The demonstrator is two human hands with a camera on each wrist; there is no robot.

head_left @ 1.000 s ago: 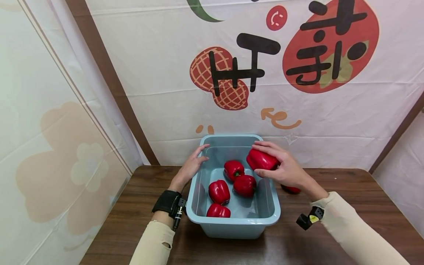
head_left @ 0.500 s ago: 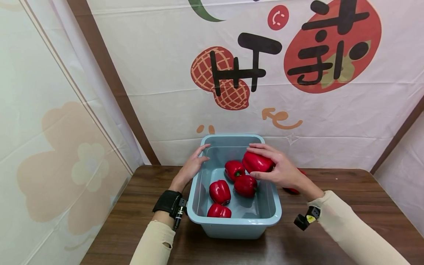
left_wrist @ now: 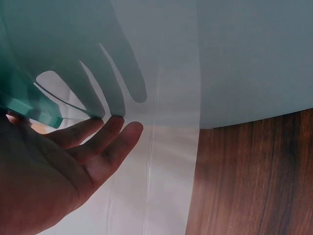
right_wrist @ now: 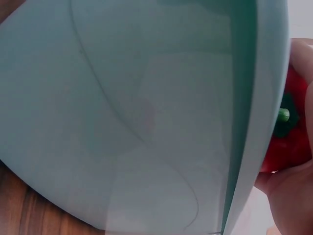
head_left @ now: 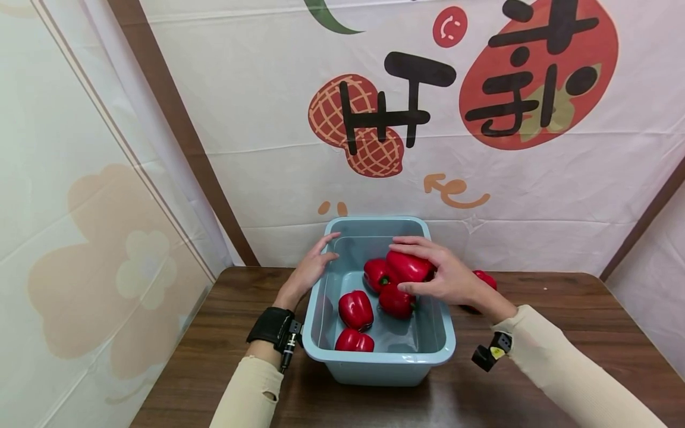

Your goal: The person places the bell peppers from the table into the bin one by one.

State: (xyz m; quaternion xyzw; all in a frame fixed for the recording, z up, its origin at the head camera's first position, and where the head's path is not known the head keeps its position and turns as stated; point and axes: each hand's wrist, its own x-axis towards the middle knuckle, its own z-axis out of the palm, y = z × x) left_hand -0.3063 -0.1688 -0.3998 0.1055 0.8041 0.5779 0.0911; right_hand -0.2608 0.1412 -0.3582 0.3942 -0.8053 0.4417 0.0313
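In the head view a light-blue plastic basin (head_left: 382, 358) stands on the table. My right hand (head_left: 441, 276) reaches over its right side and grips a red bell pepper (head_left: 408, 266) inside, low over the other peppers. Its green stem (right_wrist: 283, 115) shows past the rim in the right wrist view. Two peppers, one at the back (head_left: 377, 273) and one in the middle (head_left: 397, 301), lie beside it; a left pepper (head_left: 355, 310) and a front pepper (head_left: 354, 341) lie nearer me. My left hand (head_left: 308, 268) holds the basin's left rim, with several fingertips (left_wrist: 131, 129) against the outer wall.
Behind my right wrist, another red pepper (head_left: 485, 278) lies on the brown wooden table (head_left: 540, 333), partly hidden. A printed white cloth (head_left: 257, 178) hangs behind the table and along the left side. Bands are strapped round both wrists.
My right hand has moved left and slightly down into the basin with the gripped pepper. More of the pepper on the table shows behind that wrist. My left hand has stayed at the rim.
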